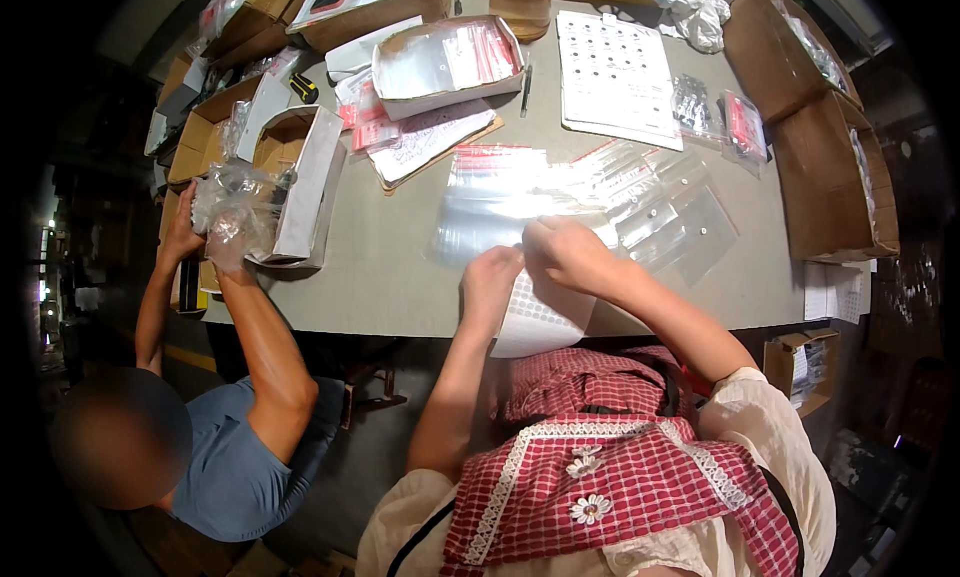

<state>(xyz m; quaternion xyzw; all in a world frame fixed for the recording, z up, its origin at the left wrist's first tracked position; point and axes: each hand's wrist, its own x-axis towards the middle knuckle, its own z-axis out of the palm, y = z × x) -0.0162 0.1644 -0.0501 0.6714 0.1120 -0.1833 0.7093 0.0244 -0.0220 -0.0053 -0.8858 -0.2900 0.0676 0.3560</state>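
Note:
My left hand (490, 285) pinches the upper left corner of a white sheet of small round stickers (540, 322), which hangs over the table's near edge. Close beside it, my right hand (568, 255) is closed with its fingertips by the sheet's top edge; what they pinch is too small to make out. Just beyond my hands lie clear plastic zip bags (488, 202) with red strips, fanned in a row. More clear bags (655, 212) overlap to the right, several with a small round spot on them.
A co-worker's hands (225, 232) hold crumpled clear plastic by a white carton (312, 192) at left. Farther back stand a box of bags (450, 67), a white printed sheet (617, 82) and a jar (521, 12). Brown cardboard boxes (825, 177) line the right edge.

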